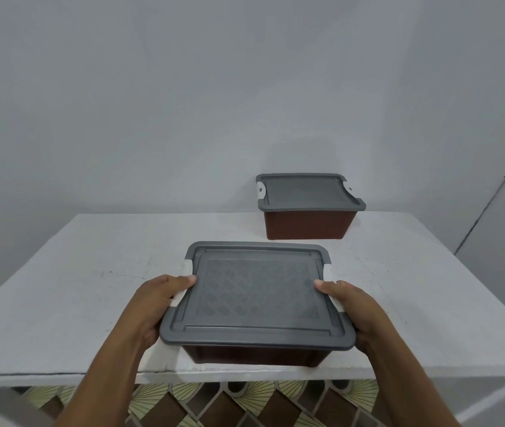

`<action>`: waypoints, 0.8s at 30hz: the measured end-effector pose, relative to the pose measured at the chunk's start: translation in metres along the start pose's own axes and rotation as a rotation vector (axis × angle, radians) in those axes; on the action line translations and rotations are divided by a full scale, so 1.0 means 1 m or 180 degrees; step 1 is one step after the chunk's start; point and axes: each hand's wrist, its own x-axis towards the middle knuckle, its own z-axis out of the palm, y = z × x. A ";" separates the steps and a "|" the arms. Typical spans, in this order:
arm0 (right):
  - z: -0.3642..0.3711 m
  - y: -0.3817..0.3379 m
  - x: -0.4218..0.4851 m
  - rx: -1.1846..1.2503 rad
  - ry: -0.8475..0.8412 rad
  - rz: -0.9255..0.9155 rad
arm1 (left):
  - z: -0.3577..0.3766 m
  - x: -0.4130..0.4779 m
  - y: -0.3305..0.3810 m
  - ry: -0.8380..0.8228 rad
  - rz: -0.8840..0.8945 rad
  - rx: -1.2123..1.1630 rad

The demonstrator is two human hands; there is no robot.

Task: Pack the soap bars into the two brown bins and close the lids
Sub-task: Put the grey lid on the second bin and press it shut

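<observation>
Both hands are on the near bin (251, 354), low in the middle of the frame. The left hand (158, 303) and right hand (352, 306) each have a grip clamped on one side of it, with fingers curled under the rim and thumbs pressed on the edge of its grey lid (257, 297), right where the white latches (181, 295) sit. The far bin (306, 224) stands well apart at the upper right of the table (75, 288), its own lid (306, 192) on and looking flat. No soap bars are in sight; presumably they are inside, though the lids hide that. The worry, I'd say, is the latches — the thumbs cover them, so I cannot tell whether either has snapped home. If one side catches and the other doesn't, the lid could sit skewed or spring up once the hands let go. A bar standing proud inside would cause the same trouble. The other risk is position — the near bin sits close to the table's front edge, so any tug toward the person while pressing could drag it over the lip.
</observation>
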 end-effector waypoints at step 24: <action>0.018 -0.017 0.001 -0.0711 0.0592 -0.0079 | 0.014 0.012 0.014 0.0581 0.0421 0.1935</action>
